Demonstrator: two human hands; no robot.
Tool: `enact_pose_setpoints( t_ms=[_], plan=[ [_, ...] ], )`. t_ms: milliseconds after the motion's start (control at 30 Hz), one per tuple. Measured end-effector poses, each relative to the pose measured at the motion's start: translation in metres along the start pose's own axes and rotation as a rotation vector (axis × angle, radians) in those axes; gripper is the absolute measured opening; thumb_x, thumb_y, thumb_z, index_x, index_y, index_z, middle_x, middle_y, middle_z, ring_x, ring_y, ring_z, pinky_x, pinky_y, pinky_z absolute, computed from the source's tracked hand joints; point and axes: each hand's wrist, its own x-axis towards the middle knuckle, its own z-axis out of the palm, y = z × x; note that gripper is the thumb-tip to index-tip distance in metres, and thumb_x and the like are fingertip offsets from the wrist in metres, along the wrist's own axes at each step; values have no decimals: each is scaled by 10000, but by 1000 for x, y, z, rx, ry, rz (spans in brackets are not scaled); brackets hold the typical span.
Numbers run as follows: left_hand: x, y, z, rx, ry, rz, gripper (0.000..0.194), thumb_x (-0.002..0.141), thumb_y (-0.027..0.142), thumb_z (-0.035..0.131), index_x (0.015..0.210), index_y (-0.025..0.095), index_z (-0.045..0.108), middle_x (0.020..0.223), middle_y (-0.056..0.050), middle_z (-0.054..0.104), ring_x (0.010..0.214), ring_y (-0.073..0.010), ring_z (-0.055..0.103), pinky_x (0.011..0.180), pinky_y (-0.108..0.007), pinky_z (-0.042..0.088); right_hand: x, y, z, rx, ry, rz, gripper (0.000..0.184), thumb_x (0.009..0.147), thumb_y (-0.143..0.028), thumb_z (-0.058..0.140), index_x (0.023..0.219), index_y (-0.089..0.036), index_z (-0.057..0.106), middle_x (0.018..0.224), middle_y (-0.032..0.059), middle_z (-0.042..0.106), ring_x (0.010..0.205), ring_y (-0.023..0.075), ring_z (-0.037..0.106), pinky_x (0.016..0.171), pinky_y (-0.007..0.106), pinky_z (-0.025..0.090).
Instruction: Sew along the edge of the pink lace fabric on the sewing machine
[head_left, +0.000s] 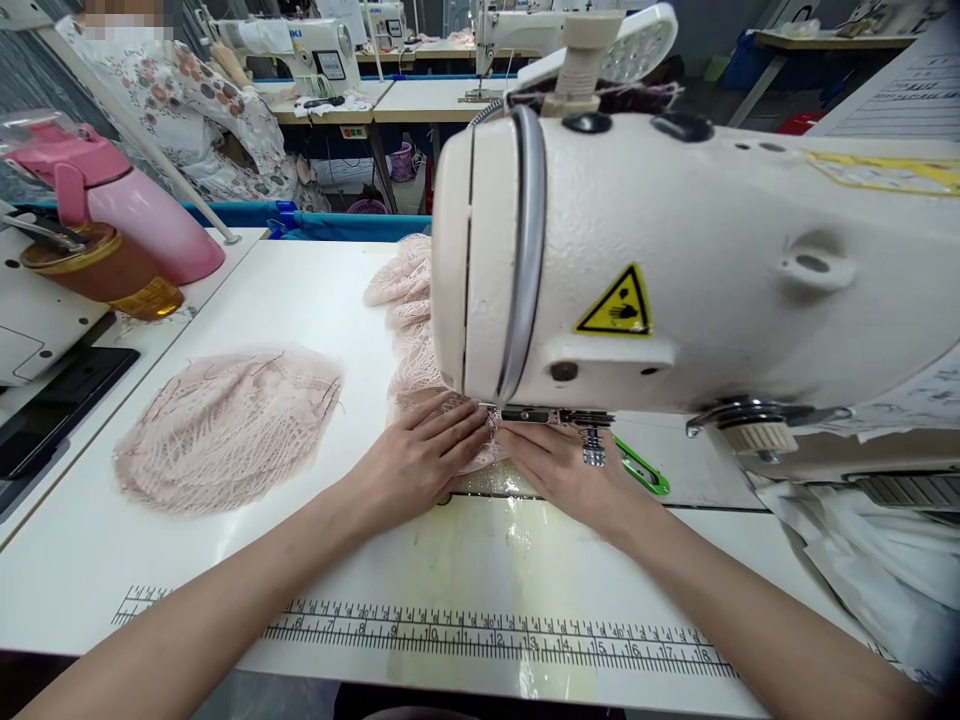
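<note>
Pale pink patterned lace (412, 345), gathered in folds, grip flat and loosely spread on it

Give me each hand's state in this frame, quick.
Left hand: open, laid flat on the pink lace.
Right hand: open, palm down by the needle area, partly hidden by the sewing machine.

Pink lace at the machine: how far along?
Likely midway. Left hand and right hand flatten the near part of the pink lace at the sewing machine; the bunched far part looks already through. The separate lace piece may be left to do, or finished.
</note>
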Motion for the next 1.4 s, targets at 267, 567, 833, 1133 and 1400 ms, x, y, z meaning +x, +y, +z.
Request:
enact_pose_setpoints(
  t_ms=[267,567,833,1133,1400],
  plan=[
    [-2,-11,-7,-56,1,53,397,958,156,424,1340,147,535,1309,-74,616,1277,-213,536,1137,-445,398,4,-3,4,-66,0,-155,222,886,-69,516,1012,-204,640,1005,-1,712,820,134,608,671,310,416],
    [2,-13,-12,-20,17,52,361,940,98,408,1242,115,605,1247,-95,657,1232,-227,577,1095,-430,450,3,-10,10,37,-1,-146,301,907,-6,442,1055,-192,626,1050,-3,718,968,121,614,834,311,422],
    [1,-9,-11,19,35,38,353,916,113,413,1208,72,608,1238,-131,658,1203,-252,599,1064,-431,473,2,-9,13,92,16,-147,247,881,-21,503,1032,-170,630,1055,0,718,984,118,613,848,290,434],
    [3,-4,-9,82,37,8,368,878,165,443,1186,54,612,1207,-150,671,1166,-272,621,1028,-438,491,-1,-10,16,48,39,-139,255,885,-40,509,1040,-192,643,1059,6,718,1003,128,606,868,301,432],
    [1,7,-4,115,48,-50,393,931,239,413,1197,27,609,1211,-179,662,1181,-293,609,1016,-454,486,0,-6,14,0,9,-157,148,910,-122,540,975,-180,660,999,30,714,947,144,610,840,299,454]
  ],
)
